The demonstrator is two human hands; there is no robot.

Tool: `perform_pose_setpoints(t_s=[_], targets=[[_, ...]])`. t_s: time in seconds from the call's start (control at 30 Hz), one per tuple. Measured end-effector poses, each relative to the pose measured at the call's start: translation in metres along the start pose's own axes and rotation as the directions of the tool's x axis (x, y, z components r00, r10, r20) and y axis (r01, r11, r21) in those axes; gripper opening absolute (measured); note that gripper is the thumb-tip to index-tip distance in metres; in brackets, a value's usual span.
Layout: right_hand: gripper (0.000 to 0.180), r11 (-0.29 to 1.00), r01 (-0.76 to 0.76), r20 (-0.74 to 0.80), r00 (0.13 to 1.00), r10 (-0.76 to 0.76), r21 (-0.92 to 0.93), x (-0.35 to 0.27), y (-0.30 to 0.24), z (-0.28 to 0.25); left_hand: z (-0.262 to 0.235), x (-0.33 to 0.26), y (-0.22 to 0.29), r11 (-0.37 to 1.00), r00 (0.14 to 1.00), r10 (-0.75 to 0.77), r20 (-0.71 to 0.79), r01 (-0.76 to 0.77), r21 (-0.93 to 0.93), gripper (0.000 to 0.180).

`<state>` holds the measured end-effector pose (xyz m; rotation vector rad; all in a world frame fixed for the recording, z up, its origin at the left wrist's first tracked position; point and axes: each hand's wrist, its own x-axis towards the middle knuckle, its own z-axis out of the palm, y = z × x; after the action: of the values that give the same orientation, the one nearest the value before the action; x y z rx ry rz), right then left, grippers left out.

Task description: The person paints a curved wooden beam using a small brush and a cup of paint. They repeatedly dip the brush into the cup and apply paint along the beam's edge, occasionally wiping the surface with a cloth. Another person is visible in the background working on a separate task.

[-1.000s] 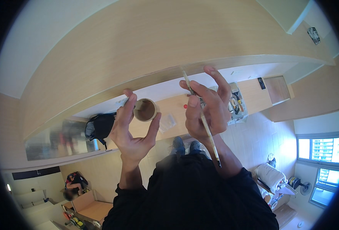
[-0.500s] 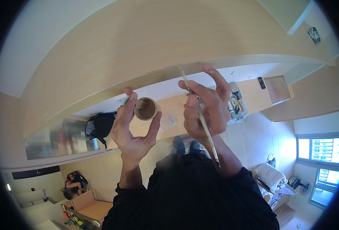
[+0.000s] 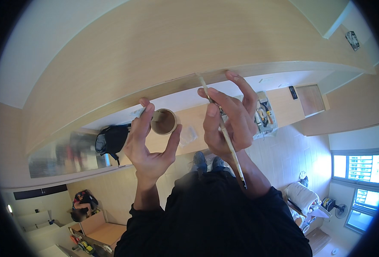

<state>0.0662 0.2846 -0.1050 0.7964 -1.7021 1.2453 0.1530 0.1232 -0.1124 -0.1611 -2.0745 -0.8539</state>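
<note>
My left hand (image 3: 148, 143) holds a small round brown container (image 3: 163, 121) between thumb and fingers, its open mouth turned toward me. My right hand (image 3: 229, 122) grips a long thin wooden-handled brush (image 3: 224, 132). The brush runs from near my forearm up to a tip touching the lower edge of the light wooden cabinet (image 3: 163, 60) above. The two hands are a short distance apart, not touching.
A counter (image 3: 198, 115) below carries a black bag (image 3: 112, 139), a clear tray of tools (image 3: 262, 115) and a small plastic packet (image 3: 188, 135). Another person (image 3: 83, 203) crouches on the floor at lower left. A window (image 3: 356, 171) and a fan (image 3: 329, 204) are at right.
Both hands have stayed almost still. The brush tip remains at the cabinet's lower edge, shifted only slightly.
</note>
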Motion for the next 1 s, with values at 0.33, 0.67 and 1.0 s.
perform_pose_setpoints(t_s=[0.33, 0.67, 1.0], targets=[[0.021, 1.0, 0.02, 0.025, 0.999, -0.02, -0.023, -0.0007, 0.0, 0.0008, 0.0008, 0.0014, -0.0015, 1.0, 1.0, 0.028, -0.008, -0.028, -0.003, 0.076], [0.024, 0.991, -0.11, -0.07, 0.991, 0.116, 0.082, -0.0057, 0.0009, -0.0003, 0.0014, 0.0009, -0.001, 0.999, 1.0, 0.024, 0.001, -0.024, -0.027, 0.077], [0.024, 0.985, -0.161, -0.056, 0.985, 0.165, 0.056, -0.0102, 0.0061, -0.0028, 0.0025, -0.0012, -0.0015, 0.998, 1.0, 0.011, 0.013, -0.01, -0.066, 0.078]])
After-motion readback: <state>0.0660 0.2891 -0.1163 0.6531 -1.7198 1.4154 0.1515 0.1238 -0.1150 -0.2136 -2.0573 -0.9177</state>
